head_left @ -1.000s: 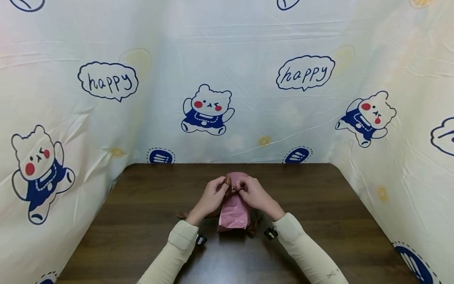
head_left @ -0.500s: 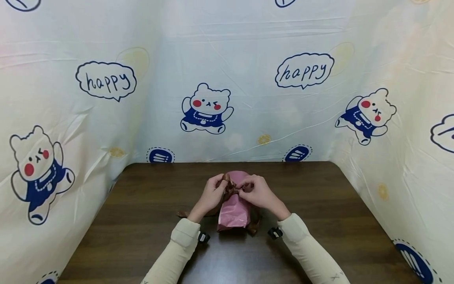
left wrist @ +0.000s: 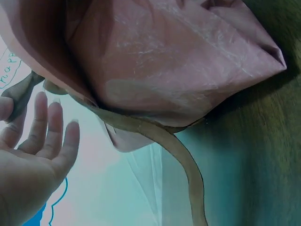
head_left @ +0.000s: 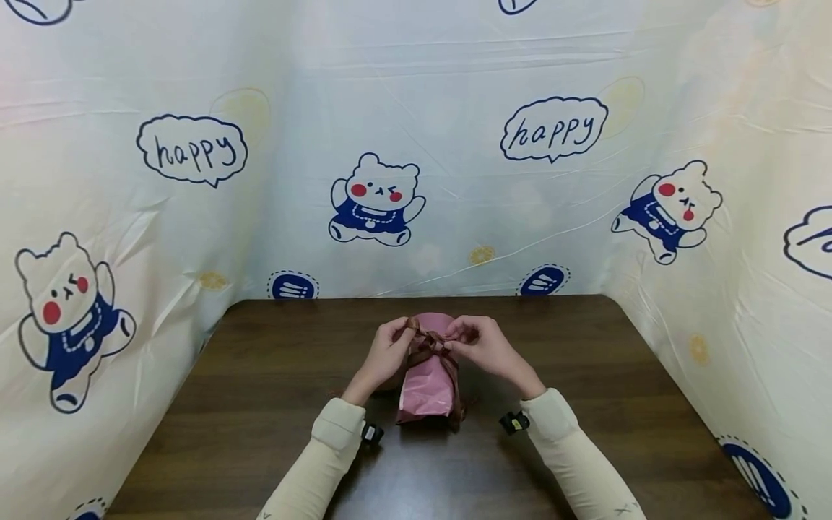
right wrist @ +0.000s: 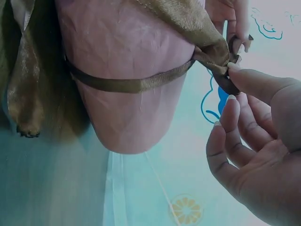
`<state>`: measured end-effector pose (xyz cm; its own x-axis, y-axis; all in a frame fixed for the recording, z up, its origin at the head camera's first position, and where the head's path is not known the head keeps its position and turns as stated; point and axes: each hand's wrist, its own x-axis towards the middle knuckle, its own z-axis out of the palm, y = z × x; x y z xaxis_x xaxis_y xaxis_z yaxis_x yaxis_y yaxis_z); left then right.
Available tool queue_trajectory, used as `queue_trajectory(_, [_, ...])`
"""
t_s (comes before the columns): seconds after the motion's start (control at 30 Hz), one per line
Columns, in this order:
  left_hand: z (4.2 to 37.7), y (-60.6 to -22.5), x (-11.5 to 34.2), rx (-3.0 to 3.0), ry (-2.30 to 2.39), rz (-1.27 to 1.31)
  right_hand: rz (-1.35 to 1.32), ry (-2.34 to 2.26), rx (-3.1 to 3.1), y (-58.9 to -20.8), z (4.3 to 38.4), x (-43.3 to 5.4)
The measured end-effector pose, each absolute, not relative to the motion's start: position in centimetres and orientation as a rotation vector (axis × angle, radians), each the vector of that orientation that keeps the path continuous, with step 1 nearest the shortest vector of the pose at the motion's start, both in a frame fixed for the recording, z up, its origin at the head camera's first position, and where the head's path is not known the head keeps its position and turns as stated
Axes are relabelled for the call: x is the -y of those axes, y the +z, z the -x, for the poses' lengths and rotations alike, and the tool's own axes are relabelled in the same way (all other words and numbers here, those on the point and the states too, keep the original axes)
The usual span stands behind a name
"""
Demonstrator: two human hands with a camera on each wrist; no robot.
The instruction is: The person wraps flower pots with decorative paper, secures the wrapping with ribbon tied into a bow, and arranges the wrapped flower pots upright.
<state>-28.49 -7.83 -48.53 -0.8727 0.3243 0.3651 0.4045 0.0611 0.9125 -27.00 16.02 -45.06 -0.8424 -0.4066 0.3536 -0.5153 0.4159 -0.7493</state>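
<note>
A pink wrapped package (head_left: 425, 390) with a crinkled surface lies on the table, long side pointing away from me. Brown satin ribbon (head_left: 425, 347) runs around it and gathers in a bow-like knot on top. My left hand (head_left: 385, 352) pinches a ribbon loop at the knot's left side. On the other side, my right hand (head_left: 486, 348) pinches ribbon between thumb and index finger, its other fingers loosely bent in the right wrist view. One ribbon tail (left wrist: 192, 181) hangs down in the left wrist view; a wider ribbon end (right wrist: 27, 94) dangles in the right wrist view.
The brown wooden table (head_left: 260, 433) spreads around the package. A pale printed curtain (head_left: 448, 144) with bears and "happy" bubbles encloses its back and sides. Small black devices sit at both wrists, beside the cream sleeves (head_left: 325, 451).
My right hand has drawn away to the right, and the ribbon at the knot has spread into a fuller bow. Ribbon now drapes down the package's right side. The left hand has barely moved.
</note>
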Motion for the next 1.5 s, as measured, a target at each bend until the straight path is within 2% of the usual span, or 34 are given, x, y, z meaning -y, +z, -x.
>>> queue_trajectory(0.53, [29.5, -47.9, 10.7, 2.211, -1.918, 0.746, -0.803, 1.309, 2.519, -44.3, 27.3, -18.0])
queue_trajectory(0.97, [28.8, -49.1, 13.5, 2.303, -1.849, 0.852, -0.950, 1.115, 2.744, -44.9, 26.8, -19.7])
queue_trajectory(1.5, [28.3, -49.0, 15.5, 2.506, -1.838, 0.836, -0.918, 1.237, 2.768, -45.3, 26.3, -20.7])
